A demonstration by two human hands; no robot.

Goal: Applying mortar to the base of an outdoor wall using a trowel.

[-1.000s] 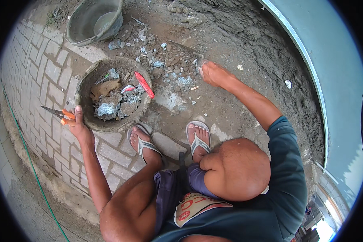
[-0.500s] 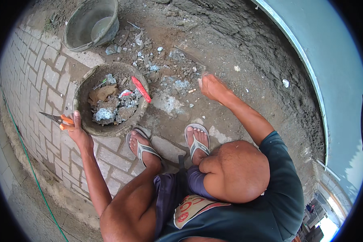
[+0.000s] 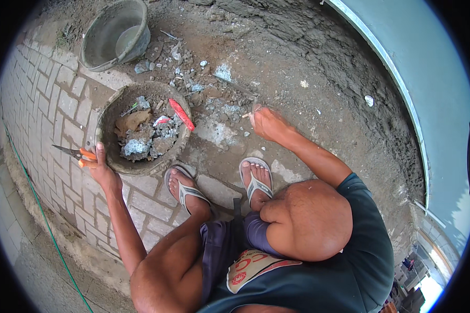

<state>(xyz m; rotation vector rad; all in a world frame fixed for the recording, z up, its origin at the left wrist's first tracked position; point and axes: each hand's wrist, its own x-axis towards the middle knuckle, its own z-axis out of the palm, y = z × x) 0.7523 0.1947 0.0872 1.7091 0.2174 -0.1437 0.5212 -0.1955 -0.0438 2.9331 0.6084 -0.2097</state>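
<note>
My left hand (image 3: pixel 103 166) grips orange-handled shears (image 3: pixel 87 156), pointed blades outward, at the left rim of a cement-crusted bucket (image 3: pixel 109 112). Inside it lie rubble (image 3: pixel 139 146), a brown scrap (image 3: pixel 133 122) and a long red object (image 3: pixel 181 115) at the right side. My right hand (image 3: pixel 267 122) is closed on a flat, dull metal-bladed tool (image 3: pixel 235 87), low over loose dirt and stone chips (image 3: pixel 214 94) right of the bucket. The tool’s handle is hidden in my fingers.
A second bucket (image 3: pixel 89 49) stands behind. Pavers (image 3: pixel 68 107) cover the left ground, with a green hose (image 3: pixel 36 207) along the edge. A rough dirt bank (image 3: pixel 318 47) and pale blue wall (image 3: pixel 433 88) curve along the right. My sandalled feet (image 3: pixel 256 182) are below the bucket.
My right hand has moved down and slightly left with the blade, which now lies lower among the chips. My left hand has barely moved.
</note>
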